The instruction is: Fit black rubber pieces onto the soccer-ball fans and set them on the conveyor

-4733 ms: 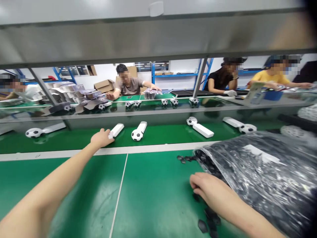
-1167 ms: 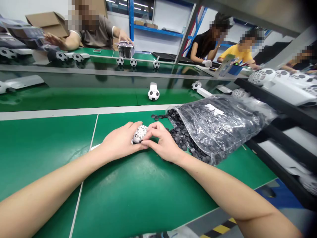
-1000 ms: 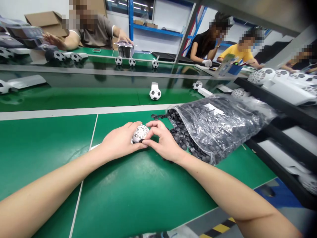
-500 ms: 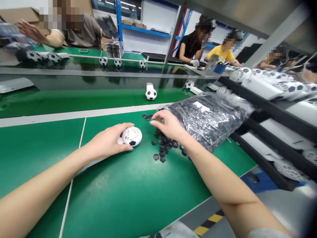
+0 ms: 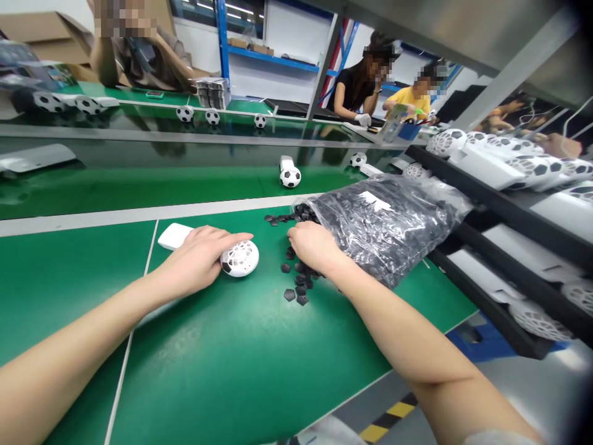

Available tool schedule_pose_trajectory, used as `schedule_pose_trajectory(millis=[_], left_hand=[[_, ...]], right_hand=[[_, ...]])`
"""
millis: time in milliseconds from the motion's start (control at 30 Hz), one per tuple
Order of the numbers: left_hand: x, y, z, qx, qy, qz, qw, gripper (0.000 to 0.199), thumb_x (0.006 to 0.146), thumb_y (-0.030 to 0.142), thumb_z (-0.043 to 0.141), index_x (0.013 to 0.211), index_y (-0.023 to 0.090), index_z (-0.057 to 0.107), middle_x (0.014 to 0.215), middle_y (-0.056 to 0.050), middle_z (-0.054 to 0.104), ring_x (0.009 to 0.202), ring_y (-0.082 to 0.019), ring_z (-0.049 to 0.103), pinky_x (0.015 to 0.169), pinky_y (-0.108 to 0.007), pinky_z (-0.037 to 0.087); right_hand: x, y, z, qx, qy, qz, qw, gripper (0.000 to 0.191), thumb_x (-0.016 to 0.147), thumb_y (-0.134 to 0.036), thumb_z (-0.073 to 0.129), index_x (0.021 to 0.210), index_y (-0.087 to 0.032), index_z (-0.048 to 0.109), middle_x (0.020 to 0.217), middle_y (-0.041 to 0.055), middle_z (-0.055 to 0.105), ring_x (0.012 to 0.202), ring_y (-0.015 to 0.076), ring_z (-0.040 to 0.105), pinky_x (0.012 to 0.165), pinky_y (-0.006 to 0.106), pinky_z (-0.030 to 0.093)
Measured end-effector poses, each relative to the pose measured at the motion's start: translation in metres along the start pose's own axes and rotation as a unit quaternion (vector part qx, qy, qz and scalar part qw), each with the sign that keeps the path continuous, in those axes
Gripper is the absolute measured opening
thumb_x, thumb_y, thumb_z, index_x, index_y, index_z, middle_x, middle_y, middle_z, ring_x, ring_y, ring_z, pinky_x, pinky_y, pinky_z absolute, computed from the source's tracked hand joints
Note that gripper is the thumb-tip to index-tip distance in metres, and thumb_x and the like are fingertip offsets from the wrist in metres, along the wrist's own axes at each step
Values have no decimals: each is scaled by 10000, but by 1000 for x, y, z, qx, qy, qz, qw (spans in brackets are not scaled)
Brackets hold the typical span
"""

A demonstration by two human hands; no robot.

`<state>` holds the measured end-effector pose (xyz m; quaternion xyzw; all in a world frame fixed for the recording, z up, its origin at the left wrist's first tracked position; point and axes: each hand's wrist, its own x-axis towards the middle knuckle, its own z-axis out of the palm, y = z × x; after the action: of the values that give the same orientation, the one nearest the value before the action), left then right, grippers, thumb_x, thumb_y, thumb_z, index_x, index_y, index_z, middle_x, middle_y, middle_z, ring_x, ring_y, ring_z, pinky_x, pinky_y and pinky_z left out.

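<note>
Head: left hand (image 5: 197, 258) on ball (image 5: 241, 258); right hand (image 5: 315, 244), pentagons (image 5: 296, 278).

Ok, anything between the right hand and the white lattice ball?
Only a few loose black pentagon pieces on the green mat, just beside the right hand. Otherwise it's bare mat up to the white lattice ball, which touches the left hand.

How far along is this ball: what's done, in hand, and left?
Done: one black patch shows in the white lattice ball under the left hand. In hand: the right hand is at loose black pentagon patches. Left: its other openings look empty, unlike the black-and-white football on the belt.
</note>
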<state>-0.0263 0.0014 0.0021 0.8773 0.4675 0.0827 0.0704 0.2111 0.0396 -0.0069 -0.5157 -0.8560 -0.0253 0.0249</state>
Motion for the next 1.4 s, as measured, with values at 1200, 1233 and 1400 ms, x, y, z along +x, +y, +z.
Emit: schedule_pose_trajectory(millis=[1200,1233,1400], left_hand=[[6,20,1,-99,50,-51,993,490,665,511,593,1046,202,597,953,-52,645,920,-267,538,856,-412,395],[5,18,-1,-104,35,-49,993,523,656,512,605,1073,197,584,977,-60,637,948,-272,529,877,-420,386],[0,8,-7,-103,-48,-39,993,621,685,471,595,1237,219,461,1280,-95,481,1261,-313,296,1021,-495,238]], right_hand=[[-11,-47,10,576,-8,-59,815,392,744,-232,626,1086,-186,441,1136,78,559,1001,154,573,862,319,477],[-8,-43,8,572,-11,-53,818,360,747,-254,625,1060,-180,465,1098,72,580,971,149,582,845,312,481],[-4,-6,-12,370,75,27,926,132,801,-297,553,836,-181,605,856,22,642,758,132,582,708,280,458]])
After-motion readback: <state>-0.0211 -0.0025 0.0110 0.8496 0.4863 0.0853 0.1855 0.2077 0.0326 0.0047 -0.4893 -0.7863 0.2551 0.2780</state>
